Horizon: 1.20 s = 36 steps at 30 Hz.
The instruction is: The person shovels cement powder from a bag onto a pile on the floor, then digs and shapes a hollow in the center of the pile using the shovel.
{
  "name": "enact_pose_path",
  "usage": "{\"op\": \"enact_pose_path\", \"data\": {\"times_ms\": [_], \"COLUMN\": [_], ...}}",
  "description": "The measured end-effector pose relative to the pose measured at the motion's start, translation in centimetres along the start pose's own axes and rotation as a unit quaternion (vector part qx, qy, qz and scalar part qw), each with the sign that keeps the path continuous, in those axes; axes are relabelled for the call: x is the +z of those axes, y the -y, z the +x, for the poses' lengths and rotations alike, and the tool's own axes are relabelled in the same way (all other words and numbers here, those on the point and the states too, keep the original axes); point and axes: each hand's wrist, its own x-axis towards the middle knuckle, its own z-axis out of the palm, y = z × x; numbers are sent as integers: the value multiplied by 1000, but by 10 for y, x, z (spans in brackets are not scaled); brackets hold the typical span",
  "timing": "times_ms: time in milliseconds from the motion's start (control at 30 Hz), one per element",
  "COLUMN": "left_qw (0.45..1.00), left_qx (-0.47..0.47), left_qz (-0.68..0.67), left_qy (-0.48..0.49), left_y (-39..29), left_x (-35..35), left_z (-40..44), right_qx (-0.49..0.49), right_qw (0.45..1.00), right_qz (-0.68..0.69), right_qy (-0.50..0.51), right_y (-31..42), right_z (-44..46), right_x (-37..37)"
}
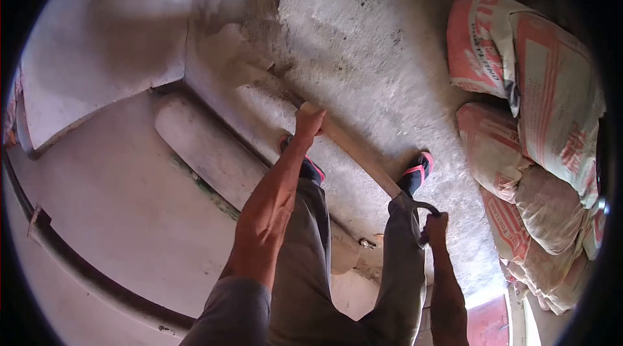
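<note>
A shovel with a wooden shaft [360, 153] runs slantwise across the middle of the head view. My left hand [310, 119] is wrapped round the shaft near its lower, blade end. My right hand [435, 228] grips the dark loop handle [422, 208] at the other end, beside my trouser leg. The blade [269, 85] is dusty and blends into the grey floor [363, 41], close to the wall corner; its edge is hard to make out. My feet, in dark sandals with pink straps [420, 167], stand on either side of the shaft.
Stacked red and white cement sacks [551, 86] fill the right side. To the left are a pale wall [117, 184], a long rounded ledge [207, 145] and a dark curved pipe [84, 268]. A red panel [488, 323] shows at the bottom right.
</note>
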Motion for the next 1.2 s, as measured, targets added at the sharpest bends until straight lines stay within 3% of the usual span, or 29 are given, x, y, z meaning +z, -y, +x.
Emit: {"op": "enact_pose_path", "data": {"times_ms": [67, 133, 200, 267, 367, 433, 500, 600, 667, 700, 733, 767, 800, 833, 867, 900, 933, 967, 1033, 1067, 1133, 1167, 1200], "left_qw": [997, 989, 967, 988, 985, 978, 965, 980, 982, 978, 981, 986, 994, 990, 987, 983, 989, 987, 976, 968, 941, 940, 936], "left_qx": [35, 64, 166, 115, 143, 165, 210, 98, 108, 168, 175, 159, 58, 44, 12, -21, -3, -37, -70, -112, -181, -201, -194], "left_qz": [68, 131, 186, 93, 83, 108, 130, 150, 142, 117, 80, 35, -71, -75, -102, -128, -72, -91, -125, -123, -213, -179, -178], "left_qy": [-11, -7, -53, -53, -52, -62, -88, -86, -66, -34, 5, 40, 66, 110, 120, 129, 130, 127, 165, 187, 191, 208, 232], "left_y": [-16, -24, -23, -50, -73, -82, -86, -105, -96, -79, -68, -63, -80, -62, -62, -61, -45, -9, 29, 59, 65, 136, 153], "left_x": [8, 9, 10, 16, 30, 41, 53, 70, 75, 76, 79, 82, 94, 102, 118, 137, 153, 174, 216, 237, 277, 315, 332], "left_z": [-7, -21, -33, -111, -168, -189, -206, -236, -243, -234, -230, -236, -270, -262, -278, -295, -301, -287, -307, -309, -352, -334, -347], "right_qx": [-28, 34, 55, 53, 41, -39, -58, -25, 53, 39, -15, 6, 23, 66, 101, -10, -43, -31, -4, 59, -29, 176, 144], "right_qw": [999, 996, 994, 986, 961, 944, 922, 927, 980, 983, 981, 974, 966, 968, 950, 940, 899, 911, 802, 897, 929, 894, 881], "right_qz": [28, 32, 43, -5, -182, -162, -250, -279, 32, 147, 193, 225, 255, 240, 291, 336, 430, 389, 583, 373, 287, 292, 316], "right_qy": [16, 78, 84, 157, 206, 284, 290, 251, 191, 101, 28, -10, -47, -11, -54, -58, -70, -131, -129, -230, -233, -291, -322], "right_y": [-32, -50, -35, -49, -43, -82, -93, -76, -88, -82, -86, -82, -79, -124, -118, -177, -235, -259, -377, -355, -365, -340, -348], "right_z": [-3, -11, -47, -53, -71, -51, -48, -63, -72, -86, -91, -101, -108, -81, -105, -87, -72, -77, -57, -84, -138, -162, -178], "right_x": [-3, -16, -40, -69, -113, -134, -141, -163, -175, -186, -194, -208, -220, -222, -240, -236, -236, -245, -261, -293, -317, -336, -342]}}
